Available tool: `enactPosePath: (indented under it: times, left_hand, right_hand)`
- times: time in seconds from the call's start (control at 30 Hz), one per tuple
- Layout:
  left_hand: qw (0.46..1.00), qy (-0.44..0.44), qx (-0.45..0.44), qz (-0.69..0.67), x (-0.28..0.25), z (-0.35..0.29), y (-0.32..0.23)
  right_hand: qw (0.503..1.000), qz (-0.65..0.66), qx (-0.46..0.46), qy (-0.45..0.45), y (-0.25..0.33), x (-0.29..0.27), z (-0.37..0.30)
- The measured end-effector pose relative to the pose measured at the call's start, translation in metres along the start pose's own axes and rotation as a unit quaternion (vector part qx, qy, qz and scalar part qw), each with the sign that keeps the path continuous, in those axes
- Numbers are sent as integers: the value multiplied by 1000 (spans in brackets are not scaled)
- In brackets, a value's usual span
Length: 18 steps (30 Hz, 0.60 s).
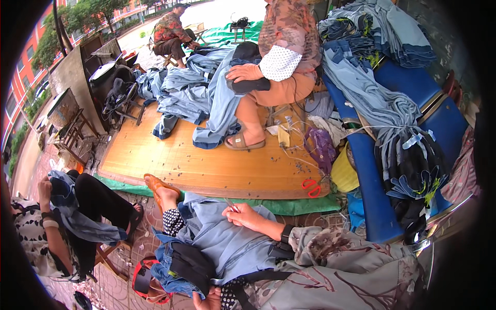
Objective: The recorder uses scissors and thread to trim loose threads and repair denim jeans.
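Note:
Light blue jeans [227,243] lie across my lap and legs, with a bunched part showing a black patch [192,268] and a bit of bright green. Low in the view my left hand [207,299] pinches the jeans near that dark part; its wrist is out of sight. My right hand [247,217], with a black band on the wrist, rests above the denim, fingers closed around a small slim metal tool [233,207] with a pointed end. The tool's exact kind is too small to make out.
Ahead lies a brown mat [206,170] with red-handled scissors [311,188] at its edge. A person [289,57] sits there with piled jeans [188,93]. Another person [44,232] works at left; one sits farther back. Jeans bundles [372,98] lie on blue padded seats [374,206].

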<state>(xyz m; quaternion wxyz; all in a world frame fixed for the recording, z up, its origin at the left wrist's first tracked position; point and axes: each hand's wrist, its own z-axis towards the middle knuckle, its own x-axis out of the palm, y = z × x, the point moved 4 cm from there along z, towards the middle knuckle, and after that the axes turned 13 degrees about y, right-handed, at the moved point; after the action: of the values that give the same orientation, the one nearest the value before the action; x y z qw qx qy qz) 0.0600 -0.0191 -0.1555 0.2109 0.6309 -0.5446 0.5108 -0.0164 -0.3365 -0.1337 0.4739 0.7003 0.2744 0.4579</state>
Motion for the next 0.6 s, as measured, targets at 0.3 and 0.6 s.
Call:
enactPosePath:
  times: [0.3, 0.6]
  left_hand:
    - [999, -31, 9, 15, 13, -3, 1]
    - [1000, -27, 12, 6, -1, 0, 0]
  right_hand:
    - [1000, 0, -3, 3, 1, -1, -1]
    - [1000, 2, -2, 4, -1, -2, 1]
